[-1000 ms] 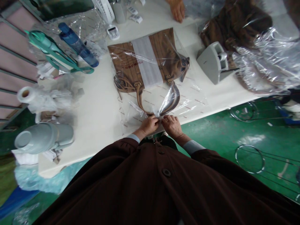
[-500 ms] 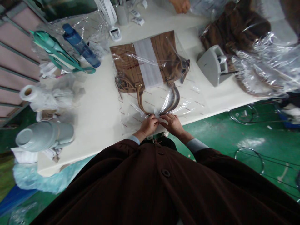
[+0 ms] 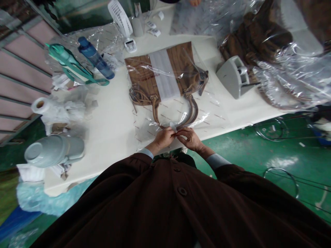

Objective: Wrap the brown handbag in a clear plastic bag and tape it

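Observation:
A brown handbag (image 3: 141,74) lies flat in a clear plastic bag (image 3: 214,98) printed with small reddish lettering. A broad white wrap (image 3: 165,75) runs across its middle, and its two handles (image 3: 194,109) point toward me. At the table's front edge, my left hand (image 3: 165,136) is closed, fingers pinching the plastic by the handle tops. Close against it, my right hand (image 3: 190,138) pinches the same spot with bent fingers. A small whitish piece (image 3: 172,126) pokes up between the hands; what exactly it is remains unclear. The fingertips partly hide the handle ends.
To the left are a blue bottle (image 3: 95,58), a green-strapped bottle (image 3: 66,58), a plastic roll (image 3: 41,105) and a grey flask (image 3: 54,148). A grey tape dispenser (image 3: 230,76) stands right, beside bagged brown goods (image 3: 269,38). Another person's hand (image 3: 195,2) shows at the top.
The view has shifted slightly, so the table things sit a little lower. At the back, the other person's hand has moved up and clear plastic now spreads there. Both my hands stay pinched together.

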A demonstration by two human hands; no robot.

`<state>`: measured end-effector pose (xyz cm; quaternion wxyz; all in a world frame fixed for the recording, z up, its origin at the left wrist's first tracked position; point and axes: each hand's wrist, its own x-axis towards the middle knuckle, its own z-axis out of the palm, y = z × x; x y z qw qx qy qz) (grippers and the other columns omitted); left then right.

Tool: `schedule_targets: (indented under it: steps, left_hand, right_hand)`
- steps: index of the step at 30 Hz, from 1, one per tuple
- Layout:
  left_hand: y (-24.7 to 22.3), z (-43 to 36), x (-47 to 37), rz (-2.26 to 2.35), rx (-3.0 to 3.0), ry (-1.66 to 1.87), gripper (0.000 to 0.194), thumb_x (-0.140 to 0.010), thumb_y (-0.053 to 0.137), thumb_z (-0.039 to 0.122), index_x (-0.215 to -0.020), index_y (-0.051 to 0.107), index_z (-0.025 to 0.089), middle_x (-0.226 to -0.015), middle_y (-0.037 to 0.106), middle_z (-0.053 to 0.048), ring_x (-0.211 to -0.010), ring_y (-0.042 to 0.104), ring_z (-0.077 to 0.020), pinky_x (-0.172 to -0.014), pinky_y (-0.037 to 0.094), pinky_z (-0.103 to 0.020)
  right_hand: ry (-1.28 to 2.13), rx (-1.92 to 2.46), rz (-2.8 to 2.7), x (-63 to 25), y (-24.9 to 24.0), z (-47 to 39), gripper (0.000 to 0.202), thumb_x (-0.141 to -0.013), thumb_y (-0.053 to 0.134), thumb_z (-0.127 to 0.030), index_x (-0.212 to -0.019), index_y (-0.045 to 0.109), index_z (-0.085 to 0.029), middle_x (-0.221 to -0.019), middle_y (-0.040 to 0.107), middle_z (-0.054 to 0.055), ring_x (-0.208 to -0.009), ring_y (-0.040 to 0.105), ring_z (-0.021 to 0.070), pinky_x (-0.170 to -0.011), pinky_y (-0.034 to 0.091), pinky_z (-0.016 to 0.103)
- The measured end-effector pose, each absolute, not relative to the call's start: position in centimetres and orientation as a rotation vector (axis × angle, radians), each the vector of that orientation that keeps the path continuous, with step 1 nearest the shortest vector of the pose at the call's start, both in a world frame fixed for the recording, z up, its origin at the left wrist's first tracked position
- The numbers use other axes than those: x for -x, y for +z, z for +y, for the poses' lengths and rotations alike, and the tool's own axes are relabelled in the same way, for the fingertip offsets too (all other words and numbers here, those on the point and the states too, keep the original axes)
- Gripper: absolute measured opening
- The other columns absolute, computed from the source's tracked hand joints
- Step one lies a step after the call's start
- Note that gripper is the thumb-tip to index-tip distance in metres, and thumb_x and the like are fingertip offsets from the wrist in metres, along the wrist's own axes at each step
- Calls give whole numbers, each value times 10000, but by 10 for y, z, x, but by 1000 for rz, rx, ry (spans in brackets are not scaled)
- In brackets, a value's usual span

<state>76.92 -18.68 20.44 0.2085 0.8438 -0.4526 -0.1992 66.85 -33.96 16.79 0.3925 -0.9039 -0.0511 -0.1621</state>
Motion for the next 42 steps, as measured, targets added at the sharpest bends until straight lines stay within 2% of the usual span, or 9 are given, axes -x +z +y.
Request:
schedule_targets:
  steps: [7, 15, 17, 20, 27, 31, 37, 40, 42]
  left_hand:
    - [212, -190, -769, -1412, -2449, -528, 222, -870, 478, 216, -796, 683, 174, -875, 611, -67, -808, 585, -182, -720, 453, -278]
    - [210, -191, -771, -1407, -2440, -604, 163, -833, 493, 171, -797, 652, 151, -901, 634, -79, -810, 606, -201, -724, 469, -299]
    - [208, -188, -770, -1311, -2419, -594, 128, -790, 514, 127, -840, 629, 152, -896, 644, -76, -832, 612, -203, -733, 473, -296]
    - [206, -182, -766, -1207, -2374, -577, 231, -759, 514, 86, -963, 578, 171, -888, 658, -53, -830, 620, -187, -715, 476, -274]
    - [197, -171, -750, -1116, -2319, -607, 249, -778, 530, 126, -1014, 533, 208, -927, 661, -27, -860, 626, -180, -732, 485, -270]
    - [200, -156, -754, -1122, -2246, -564, 292, -772, 542, 130, -1051, 533, 215, -972, 650, -28, -905, 614, -174, -803, 481, -278]
    - [211, -83, -795, -395, -2548, -61, 325, -789, 571, 204, -1101, 487, 171, -1109, 557, -103, -1014, 557, -199, -859, 461, -320]
    - [210, -50, -811, -62, -2711, -115, 441, -746, 648, 321, -1121, 480, 162, -1103, 559, -121, -992, 566, -228, -828, 459, -342]
    - [210, -38, -814, 23, -2757, -264, 408, -731, 660, 379, -1057, 521, 176, -1016, 604, -94, -927, 588, -228, -770, 460, -326]
  right_hand:
    - [-431, 2367, -140, -677, 167, -338, 25, -793, 566, -159, -773, 579, -167, -787, 633, 22, -795, 572, 162, -761, 380, 285]
    - [-559, 2693, -176, -675, 177, -327, 146, -836, 445, -101, -784, 571, -153, -685, 570, 31, -722, 493, 175, -717, 326, 304]
    - [-584, 2749, -184, -672, 179, -323, 173, -870, 421, -121, -850, 591, -146, -726, 583, 44, -756, 486, 183, -738, 318, 319]
    - [-556, 2789, -223, -665, 178, -319, 192, -897, 419, -147, -936, 608, -146, -821, 605, 65, -815, 476, 192, -767, 312, 333]
    - [-363, 2902, -325, -656, 174, -313, 170, -886, 473, -188, -916, 637, -159, -795, 580, 65, -787, 447, 205, -781, 312, 353]
    - [-453, 2888, -366, -658, 167, -314, 150, -867, 487, -174, -879, 636, -173, -883, 606, 80, -839, 465, 221, -787, 323, 368]
    - [-513, 2822, -472, -662, 151, -317, 151, -862, 487, -169, -909, 628, -195, -932, 625, 84, -837, 498, 222, -769, 348, 368]
    - [-421, 2843, -507, -662, 158, -315, 166, -853, 475, -143, -885, 631, -191, -921, 629, 91, -832, 513, 226, -757, 360, 367]
    - [-392, 2855, -466, -663, 169, -312, 160, -856, 485, -168, -913, 632, -193, -937, 634, 94, -859, 526, 233, -765, 365, 372]
